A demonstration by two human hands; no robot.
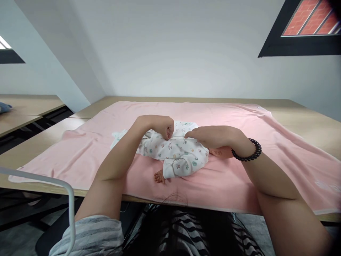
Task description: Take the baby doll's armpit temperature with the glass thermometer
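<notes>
A doll (215, 152) lies on its back across a pink blanket (231, 185), its head to the right, mostly hidden by my right hand and wrist. It wears a white onesie (177, 153) with small printed figures; a seam or closure line runs along its front. My left hand (165, 127) is closed at this line near the doll's middle, its curled fingers seemingly pinching the onesie. Just what lies between the fingertips is hidden. Stretched out flat, my right hand (213, 136) rests over the upper chest and neck. One doll hand (159, 176) sticks out of the near sleeve.
Under the blanket is a light wooden table (306, 115), set against a white wall. A white curved bar (70, 199) rises at the near left. Another table (29, 103) stands farther left with a blue item (4, 107) on it. A window (311, 21) is at upper right.
</notes>
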